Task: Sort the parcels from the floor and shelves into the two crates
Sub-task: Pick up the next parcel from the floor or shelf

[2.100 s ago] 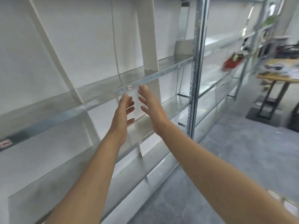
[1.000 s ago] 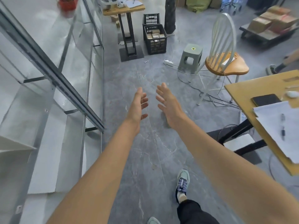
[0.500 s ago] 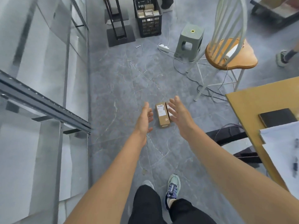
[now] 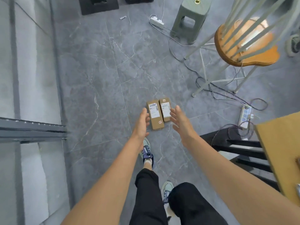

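Two small brown cardboard parcels lie side by side on the grey floor, each with a white label: the left parcel (image 4: 155,115) and the right parcel (image 4: 165,108). My left hand (image 4: 142,123) hovers open just left of them, palm facing inward. My right hand (image 4: 180,120) is open just right of them, its fingertips overlapping the right parcel's edge in the view. Neither hand holds anything. No crate is fully in view.
Metal shelving (image 4: 30,129) runs along the left. A wooden-seat chair (image 4: 246,44), a green stool (image 4: 189,17), power strips and loose cables (image 4: 227,95) lie ahead right. A wooden table (image 4: 280,153) stands at the right. My feet are below the parcels.
The view has turned from the shelves down to the floor. Both open hands have dropped toward the two parcels, which now appear between them.
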Tool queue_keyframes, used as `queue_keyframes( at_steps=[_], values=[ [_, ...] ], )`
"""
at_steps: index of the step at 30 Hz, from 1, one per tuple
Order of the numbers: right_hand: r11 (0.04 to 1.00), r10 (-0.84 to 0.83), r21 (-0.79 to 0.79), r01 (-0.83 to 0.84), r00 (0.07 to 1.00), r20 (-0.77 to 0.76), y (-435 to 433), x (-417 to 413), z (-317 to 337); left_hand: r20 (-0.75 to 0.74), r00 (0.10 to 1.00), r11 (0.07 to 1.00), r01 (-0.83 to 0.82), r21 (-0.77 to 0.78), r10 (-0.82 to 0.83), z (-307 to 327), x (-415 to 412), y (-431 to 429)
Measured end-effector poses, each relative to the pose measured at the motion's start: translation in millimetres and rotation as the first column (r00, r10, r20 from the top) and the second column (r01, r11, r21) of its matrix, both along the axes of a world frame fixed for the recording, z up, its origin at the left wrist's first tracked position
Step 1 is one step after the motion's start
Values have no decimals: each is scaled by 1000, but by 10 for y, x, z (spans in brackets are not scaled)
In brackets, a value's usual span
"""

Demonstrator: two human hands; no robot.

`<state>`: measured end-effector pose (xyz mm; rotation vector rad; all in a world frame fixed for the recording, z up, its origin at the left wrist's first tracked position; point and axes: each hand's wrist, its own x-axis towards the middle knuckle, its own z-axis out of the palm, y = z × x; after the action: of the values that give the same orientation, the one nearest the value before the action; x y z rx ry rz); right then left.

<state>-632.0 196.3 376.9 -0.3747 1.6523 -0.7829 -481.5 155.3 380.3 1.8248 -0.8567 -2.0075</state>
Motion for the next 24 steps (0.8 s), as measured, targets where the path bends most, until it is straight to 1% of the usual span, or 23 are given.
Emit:
queue_keyframes(
  at_steps=[4,9,16,18,20,24],
  values=[
    [996,12,85,-11,1000,-10,-467,-123,-615,50,998,997,25,67,-28,-601,-85,-483],
    [987,65,144,-66,998,15,-840,-222,-1553,71,997,989,15,146,-26,-1486,-248,-797],
    [977,59,203,-68,997,47,-1052,-468,-3218,140,990,971,-47,235,14,-3096,-474,-825],
    [971,74,223,-83,996,52,-1085,-532,-3651,149,989,966,-41,257,3,-3515,-545,-807],
    [963,97,244,-110,993,62,-1105,-570,-4020,151,988,962,-32,272,-10,-3876,-636,-801],
    [949,129,284,-140,990,57,-1155,-578,-4569,143,989,965,-73,252,38,-4396,-812,-831]
  ],
)
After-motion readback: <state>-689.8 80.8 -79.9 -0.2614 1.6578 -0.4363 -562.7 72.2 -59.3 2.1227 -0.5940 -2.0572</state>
